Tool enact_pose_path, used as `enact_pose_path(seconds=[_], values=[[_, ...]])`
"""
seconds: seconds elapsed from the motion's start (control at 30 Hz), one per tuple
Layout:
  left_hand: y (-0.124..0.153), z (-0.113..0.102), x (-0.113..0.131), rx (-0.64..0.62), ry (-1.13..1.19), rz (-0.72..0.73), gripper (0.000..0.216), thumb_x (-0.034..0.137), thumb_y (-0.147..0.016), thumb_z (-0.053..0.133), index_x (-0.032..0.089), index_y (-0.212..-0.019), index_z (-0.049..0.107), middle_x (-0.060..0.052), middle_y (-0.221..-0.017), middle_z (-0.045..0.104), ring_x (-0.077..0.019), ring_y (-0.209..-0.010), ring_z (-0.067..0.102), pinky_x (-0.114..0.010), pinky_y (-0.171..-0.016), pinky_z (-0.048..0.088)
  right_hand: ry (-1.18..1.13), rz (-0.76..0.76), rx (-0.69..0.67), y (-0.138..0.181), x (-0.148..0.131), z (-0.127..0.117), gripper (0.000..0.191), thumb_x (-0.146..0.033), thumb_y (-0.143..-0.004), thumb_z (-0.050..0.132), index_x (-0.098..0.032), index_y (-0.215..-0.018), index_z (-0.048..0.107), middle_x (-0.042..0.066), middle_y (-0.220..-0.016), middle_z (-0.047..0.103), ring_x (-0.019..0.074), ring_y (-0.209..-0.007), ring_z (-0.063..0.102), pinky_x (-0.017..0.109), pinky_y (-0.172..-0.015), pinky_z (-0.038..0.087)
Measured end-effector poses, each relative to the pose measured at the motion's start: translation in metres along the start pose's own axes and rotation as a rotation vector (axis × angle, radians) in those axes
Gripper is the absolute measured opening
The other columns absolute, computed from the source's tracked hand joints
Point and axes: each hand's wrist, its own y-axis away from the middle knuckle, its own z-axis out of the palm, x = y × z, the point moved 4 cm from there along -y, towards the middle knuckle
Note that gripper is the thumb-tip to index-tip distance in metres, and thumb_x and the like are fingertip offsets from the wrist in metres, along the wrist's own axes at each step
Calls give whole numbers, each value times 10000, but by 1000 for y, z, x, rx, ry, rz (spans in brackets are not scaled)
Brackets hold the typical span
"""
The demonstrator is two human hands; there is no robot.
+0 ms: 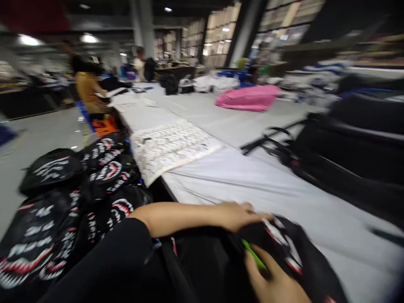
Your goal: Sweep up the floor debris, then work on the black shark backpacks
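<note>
A black backpack [312, 256] with a printed red-and-white shark mouth lies in front of me on the pale tabletop. My left hand [236, 215] reaches across and grips the bag's upper edge, its index finger stretched along the fabric. Lower down, my right hand [276, 277] is closed around a bright green tool [254, 253]. Most of that tool is hidden by the fingers and the bag, so its kind does not show. Motion blurs both hands somewhat.
Several black shark-print bags [41, 235] are heaped at left, beside the table. A white patterned sheet [176, 145] lies ahead. Black bags with straps [353, 147] occupy the right side. Farther back are a pink cloth piece [248, 97] and a person in a tan top [86, 90].
</note>
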Motion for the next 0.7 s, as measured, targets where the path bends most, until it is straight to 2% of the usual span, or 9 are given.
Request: enact_pose_path(seconds=[0.07, 0.13, 0.2, 0.33, 0.43, 0.47, 0.53, 0.6, 0.7], values=[[13, -6, 18, 10, -31, -52, 783, 144, -863, 487, 327, -1578, 227, -74, -1365, 511, -191, -1168, 598, -237, -922, 503, 4, 74, -30, 17, -20, -14, 340, -354, -898, 519, -222, -1078, 775, 98, -778, 773, 292, -687, 739, 324, -557, 501], [20, -7, 25, -5, -9, 30, 792, 49, -821, 405, 142, -1581, 200, -194, -1409, 455, -264, -1269, 537, -335, -1017, 478, -9, 146, -9, 28, -35, -34, 264, -246, -886, 550, -203, -1023, 772, 86, -848, 785, 259, -776, 748, 306, -697, 522], [11, -2, 12, -16, 13, 85, 840, 77, -810, 417, 123, -1588, 102, -237, -1450, 374, -350, -1286, 513, -456, -1027, 474, -127, 98, 84, 32, -37, -58, 199, -230, -879, 592, -209, -1006, 744, 51, -927, 786, 214, -879, 737, 293, -847, 511], [-16, 10, -21, 8, -12, 53, 848, 300, -909, 418, 596, -1488, -125, 18, -1534, 298, -354, -1252, 536, -488, -983, 496, -259, -19, 408, 81, -7, -123, 160, -202, -881, 534, -210, -1009, 631, 46, -1191, 726, 166, -1108, 667, 363, -1123, 382], [-10, 10, -20, -12, 19, 52, 834, 378, -912, 417, 740, -1370, -179, 149, -1555, 246, -371, -1238, 533, -517, -963, 488, 77, 239, 596, 146, 54, -163, 207, -168, -894, 452, -192, -1030, 606, 97, -1169, 708, 212, -1133, 631, 445, -1153, 331], [-7, 9, -19, -21, 24, 41, 824, 383, -914, 410, 745, -1366, -176, 162, -1559, 233, -372, -1244, 527, -518, -969, 483, 266, 405, 567, 165, 83, -170, 247, -132, -892, 420, -180, -1027, 621, 111, -1099, 713, 234, -1116, 621, 450, -1126, 346], [-5, 7, -16, -26, 8, 22, 811, 388, -917, 396, 739, -1370, -178, 161, -1555, 230, -365, -1251, 521, -508, -982, 478, 581, 786, 240, 194, 149, -171, 337, -99, -914, 391, -127, -1148, 632, 161, -1098, 694, 267, -1109, 589, 399, -1020, 405], [-7, 7, -16, -16, -11, 15, 814, 398, -911, 400, 738, -1367, -182, 154, -1540, 241, -361, -1248, 519, -502, -985, 480, 619, 876, 62, 213, 199, -167, 376, -77, -897, 437, -90, -1215, 637, 196, -1062, 695, 294, -1038, 595, 379, -914, 425], [-11, 7, -18, -13, -11, 17, 811, 418, -903, 412, 751, -1356, -173, 156, -1521, 252, -359, -1231, 523, -502, -978, 481, 568, 830, -95, 225, 236, -152, 379, -53, -883, 471, -124, -1204, 661, 193, -1123, 686, 278, -1034, 590, 341, -848, 400]])
